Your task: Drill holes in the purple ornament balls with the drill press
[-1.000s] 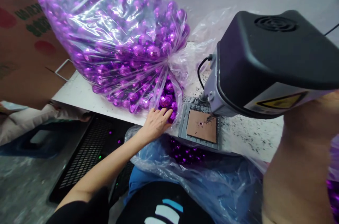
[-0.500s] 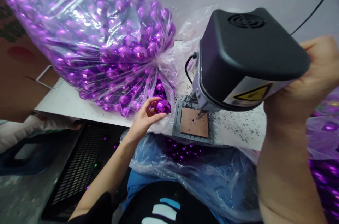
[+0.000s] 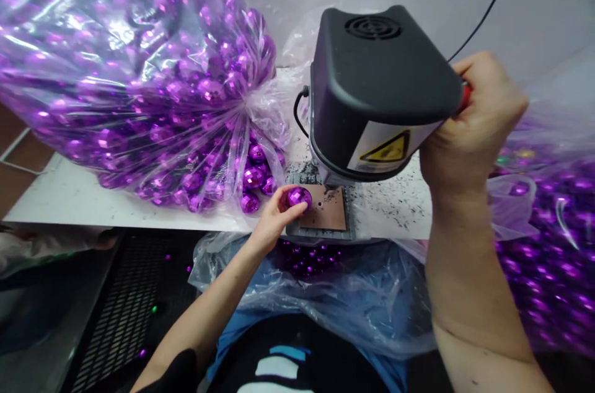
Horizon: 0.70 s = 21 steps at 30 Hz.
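Between the thumb and fingers of my left hand (image 3: 277,214) is a shiny purple faceted ball (image 3: 299,196), over the left edge of a brown square plate (image 3: 331,213) with a small dark hole. My right hand (image 3: 474,114) is closed around a red-ended handle (image 3: 465,97) on the right side of a black machine (image 3: 385,83) with a yellow warning label. The machine's lower tip stands above the back of the plate. Just left of the plate, several purple balls (image 3: 253,177) lie at the mouth of a large clear bag (image 3: 153,83).
Dark shavings are scattered over the white table (image 3: 395,213). An open plastic bag (image 3: 362,312) with purple balls hangs at my lap. More purple balls (image 3: 553,256) lie at the right. A black crate (image 3: 125,294) is below left, near another person's sleeve (image 3: 46,247).
My left hand has carried the purple ball right, from the bag's mouth to the plate's edge. The whole view has shifted, so machine and bag appear further left. My right hand still grips the handle.
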Available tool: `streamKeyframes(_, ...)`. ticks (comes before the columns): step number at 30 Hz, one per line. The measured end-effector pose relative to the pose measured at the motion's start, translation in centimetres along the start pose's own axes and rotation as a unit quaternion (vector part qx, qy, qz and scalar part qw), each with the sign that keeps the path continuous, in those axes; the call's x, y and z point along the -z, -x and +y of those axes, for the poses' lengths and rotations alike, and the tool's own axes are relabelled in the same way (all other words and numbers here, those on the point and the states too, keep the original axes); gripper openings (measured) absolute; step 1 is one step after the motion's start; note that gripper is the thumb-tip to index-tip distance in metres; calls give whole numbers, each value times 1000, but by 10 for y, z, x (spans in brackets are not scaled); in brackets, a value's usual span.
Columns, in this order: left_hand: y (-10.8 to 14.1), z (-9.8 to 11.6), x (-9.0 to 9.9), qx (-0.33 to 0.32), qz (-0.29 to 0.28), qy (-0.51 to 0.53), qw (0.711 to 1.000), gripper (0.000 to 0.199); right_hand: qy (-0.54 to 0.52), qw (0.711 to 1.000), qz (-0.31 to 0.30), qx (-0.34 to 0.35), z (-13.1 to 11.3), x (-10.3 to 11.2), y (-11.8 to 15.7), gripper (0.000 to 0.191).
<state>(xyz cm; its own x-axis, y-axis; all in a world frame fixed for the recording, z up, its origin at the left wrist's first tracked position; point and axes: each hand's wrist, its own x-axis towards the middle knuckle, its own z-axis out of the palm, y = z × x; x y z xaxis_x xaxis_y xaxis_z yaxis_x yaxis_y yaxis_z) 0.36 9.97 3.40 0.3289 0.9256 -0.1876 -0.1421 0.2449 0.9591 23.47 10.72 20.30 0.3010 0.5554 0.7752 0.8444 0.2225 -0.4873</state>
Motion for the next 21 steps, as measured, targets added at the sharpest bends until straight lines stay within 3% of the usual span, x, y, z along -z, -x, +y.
streamKeyframes(3,-12,-13,-6,-91,24,-126,988,66,-6,1000,-1,0,0,-1,1,31)
streamKeyframes(5,-18,-18,-9,-118,31,-178,976,63,-5,1000,-1,2,0,-1,1,31)
streamKeyframes(8,-22,-21,-11,-114,24,-184,976,57,-3,1000,-3,8,2,-1,1,30)
streamKeyframes(15,-20,-9,1,-54,-54,-51,996,55,-4,1000,-19,9,-1,2,-1,31)
streamKeyframes(18,-21,-5,2,-32,-68,-64,995,51,-14,1000,-16,4,-2,2,0,30)
streamKeyframes(21,-23,-7,-2,-72,-53,-133,987,53,-19,1000,-14,7,-2,1,1,29)
